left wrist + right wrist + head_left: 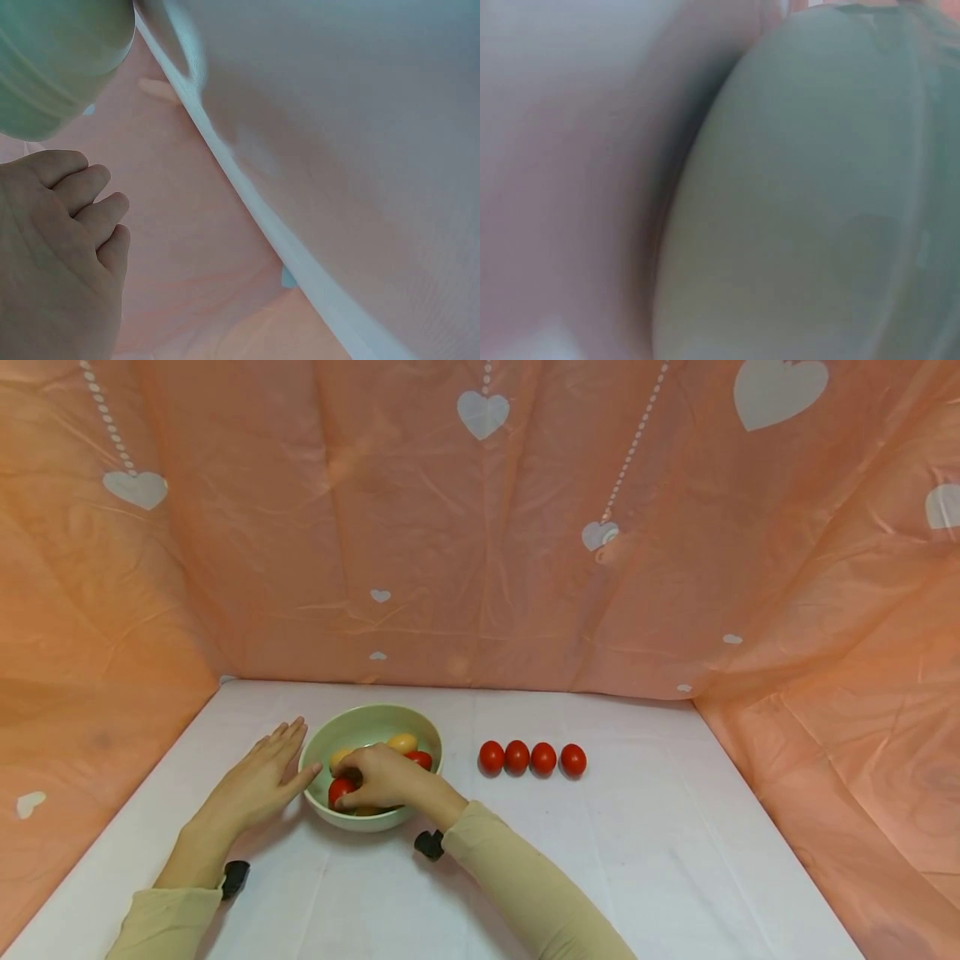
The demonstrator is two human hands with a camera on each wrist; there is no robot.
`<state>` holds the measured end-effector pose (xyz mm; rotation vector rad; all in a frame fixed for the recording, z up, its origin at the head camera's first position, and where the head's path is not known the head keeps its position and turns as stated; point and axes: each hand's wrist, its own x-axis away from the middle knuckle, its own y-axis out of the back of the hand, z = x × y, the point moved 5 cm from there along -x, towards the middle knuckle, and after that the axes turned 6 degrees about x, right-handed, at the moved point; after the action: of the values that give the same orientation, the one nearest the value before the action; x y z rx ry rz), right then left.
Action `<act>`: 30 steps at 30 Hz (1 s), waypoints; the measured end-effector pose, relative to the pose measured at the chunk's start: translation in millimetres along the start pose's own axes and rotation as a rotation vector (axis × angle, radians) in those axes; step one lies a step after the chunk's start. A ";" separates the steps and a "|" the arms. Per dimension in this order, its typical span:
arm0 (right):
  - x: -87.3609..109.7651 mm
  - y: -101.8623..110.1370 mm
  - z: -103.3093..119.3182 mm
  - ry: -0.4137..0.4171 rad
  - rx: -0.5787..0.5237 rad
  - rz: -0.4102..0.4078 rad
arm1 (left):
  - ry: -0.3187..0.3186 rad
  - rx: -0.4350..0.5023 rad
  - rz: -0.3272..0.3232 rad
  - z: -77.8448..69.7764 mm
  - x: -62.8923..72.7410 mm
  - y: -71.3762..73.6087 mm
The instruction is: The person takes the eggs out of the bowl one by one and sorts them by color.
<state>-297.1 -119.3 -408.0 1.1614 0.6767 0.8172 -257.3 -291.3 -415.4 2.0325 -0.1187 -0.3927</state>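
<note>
We had four oval red tomatoes (pixel 517 758) lined up, with more left in our round pale-green bowl (pixel 372 718). Our right hand (pixel 386 775) pinched a red tomato (pixel 341 792); our left hand (pixel 258 783) had straight fingers.

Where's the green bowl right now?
In the head view, the green bowl sits left of the row of four tomatoes, beside the left hand, with the right hand inside.

Creased peach-orange fabric (pixel 420 510), spread from nine o'clock through twelve to three. Printed on it: a white heart (pixel 135 490) at ten, below a dotted string (pixel 108 422); a larger heart (pixel 780 392) near two. Toward six, a white tabletop (pixel 337 902).
</note>
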 end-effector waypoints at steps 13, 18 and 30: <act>14.6 9.6 -6.9 -0.069 -0.147 -0.113 | -0.026 -0.027 -0.008 -5.1 -2.0 -2.0; 24.6 18.8 -10.5 -0.090 -0.130 -0.169 | -0.038 -0.041 -0.012 -6.1 -2.8 -2.1; 52.0 34.8 -20.7 -0.014 -0.232 -0.366 | -0.068 -0.063 -0.018 -13.3 -4.3 -4.5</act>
<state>-292.7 -58.7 -382.4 0.8017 0.7352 0.5591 -257.4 -276.9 -412.7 1.9596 -0.1282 -0.4713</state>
